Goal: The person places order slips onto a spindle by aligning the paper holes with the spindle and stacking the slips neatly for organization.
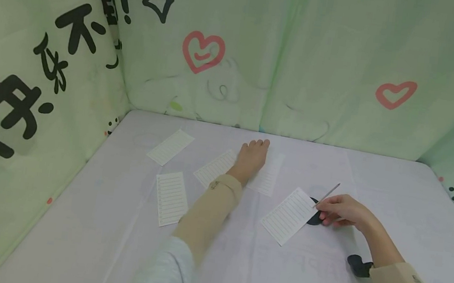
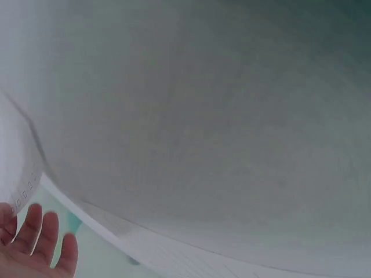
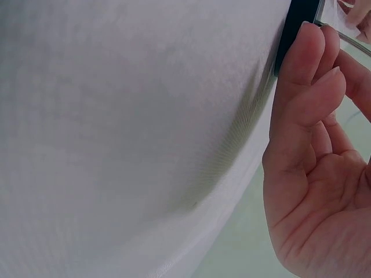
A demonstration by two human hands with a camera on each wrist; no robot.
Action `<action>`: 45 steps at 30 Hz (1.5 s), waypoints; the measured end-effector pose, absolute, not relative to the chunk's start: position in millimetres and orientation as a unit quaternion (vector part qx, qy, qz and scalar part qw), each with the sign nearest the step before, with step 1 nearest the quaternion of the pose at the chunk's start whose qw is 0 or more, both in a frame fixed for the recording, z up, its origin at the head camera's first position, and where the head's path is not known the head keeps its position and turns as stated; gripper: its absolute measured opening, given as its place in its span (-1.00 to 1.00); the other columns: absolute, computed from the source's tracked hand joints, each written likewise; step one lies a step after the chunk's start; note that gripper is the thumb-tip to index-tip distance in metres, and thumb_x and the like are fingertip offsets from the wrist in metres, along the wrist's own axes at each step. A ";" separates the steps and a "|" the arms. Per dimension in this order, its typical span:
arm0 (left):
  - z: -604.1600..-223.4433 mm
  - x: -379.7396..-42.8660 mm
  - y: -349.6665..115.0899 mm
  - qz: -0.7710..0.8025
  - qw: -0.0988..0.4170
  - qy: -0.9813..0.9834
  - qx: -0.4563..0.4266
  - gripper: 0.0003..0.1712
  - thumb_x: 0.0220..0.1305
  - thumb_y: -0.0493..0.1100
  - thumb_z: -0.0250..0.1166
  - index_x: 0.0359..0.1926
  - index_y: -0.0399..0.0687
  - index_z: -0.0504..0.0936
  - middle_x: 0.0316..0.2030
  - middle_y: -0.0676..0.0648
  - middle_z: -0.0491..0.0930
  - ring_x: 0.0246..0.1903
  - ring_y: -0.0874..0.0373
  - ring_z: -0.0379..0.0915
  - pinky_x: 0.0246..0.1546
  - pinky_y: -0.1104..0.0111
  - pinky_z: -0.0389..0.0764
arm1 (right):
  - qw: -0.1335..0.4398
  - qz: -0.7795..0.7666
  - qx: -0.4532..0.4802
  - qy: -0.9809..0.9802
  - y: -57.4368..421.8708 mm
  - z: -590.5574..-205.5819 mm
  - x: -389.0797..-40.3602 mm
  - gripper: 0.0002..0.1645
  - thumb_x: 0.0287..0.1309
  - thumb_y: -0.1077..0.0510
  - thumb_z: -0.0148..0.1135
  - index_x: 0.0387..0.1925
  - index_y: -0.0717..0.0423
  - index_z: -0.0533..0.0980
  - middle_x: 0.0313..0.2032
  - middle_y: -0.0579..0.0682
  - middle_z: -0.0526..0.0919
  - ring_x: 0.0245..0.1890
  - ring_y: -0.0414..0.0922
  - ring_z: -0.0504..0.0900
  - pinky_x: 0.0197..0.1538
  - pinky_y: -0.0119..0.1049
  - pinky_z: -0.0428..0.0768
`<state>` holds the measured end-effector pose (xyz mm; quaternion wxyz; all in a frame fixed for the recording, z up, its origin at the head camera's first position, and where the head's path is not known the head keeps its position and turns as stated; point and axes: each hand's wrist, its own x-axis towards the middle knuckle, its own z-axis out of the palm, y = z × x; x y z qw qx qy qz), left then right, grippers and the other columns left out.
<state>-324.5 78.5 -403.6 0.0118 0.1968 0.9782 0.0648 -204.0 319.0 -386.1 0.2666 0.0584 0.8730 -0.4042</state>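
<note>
In the head view, my left hand [image 1: 251, 160] reaches to the back of the table, its fingers bent over the top of a pale lined paper sheet [image 1: 268, 176]. The left wrist view has a sheet edge with printed boxes [image 2: 26, 194] right at the thumb and index fingertip; the other fingers are loosely spread. My right hand [image 1: 343, 210] pinches a thin metal rod [image 1: 330, 191] with its fingertips. Just under those fingers lies a flat dark disc [image 1: 316, 218], partly covered by a lined checklist sheet [image 1: 289, 216]. The disc appears edge-on at the fingertips in the right wrist view.
More lined sheets lie to the left: one at the back left [image 1: 170, 147], another nearer me [image 1: 172, 199], and one beside my left wrist [image 1: 214, 168]. A black curved piece [image 1: 359, 266] sits by my right cuff. Green printed curtains [image 1: 325, 54] enclose the white-covered table [image 1: 96, 220].
</note>
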 end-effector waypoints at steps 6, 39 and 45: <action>-392.7 -327.8 72.6 0.296 0.069 0.937 0.170 -0.73 0.42 -0.13 -0.10 0.02 -0.12 0.38 -0.27 -0.04 0.53 -0.38 0.18 0.44 -0.38 0.44 0.46 | 0.269 -0.403 0.059 0.873 319.5 -386.7 -204.2 -0.64 0.19 0.03 0.12 -0.19 0.27 0.54 -0.54 -0.12 0.58 -0.51 -0.20 0.59 -0.47 -0.36 0.50; -365.7 -296.8 27.3 0.634 0.313 0.702 0.082 -0.81 0.30 -0.22 0.12 -0.12 -0.21 0.39 -0.36 -0.14 0.51 -0.47 0.05 0.52 -0.38 0.27 0.63 | 0.270 -0.403 0.065 0.872 317.7 -384.2 -204.9 -0.63 0.17 0.03 0.14 -0.18 0.28 0.52 -0.53 -0.10 0.60 -0.49 -0.17 0.60 -0.42 -0.33 0.53; -361.4 -284.4 27.1 0.636 0.331 0.691 0.094 -0.76 0.29 -0.22 0.13 -0.07 -0.23 0.40 -0.35 -0.15 0.51 -0.47 0.05 0.50 -0.39 0.26 0.63 | 0.278 -0.400 0.052 0.872 324.2 -374.0 -202.8 -0.56 0.19 -0.01 0.11 -0.12 0.31 0.51 -0.47 -0.09 0.63 -0.42 -0.16 0.61 -0.34 -0.30 0.54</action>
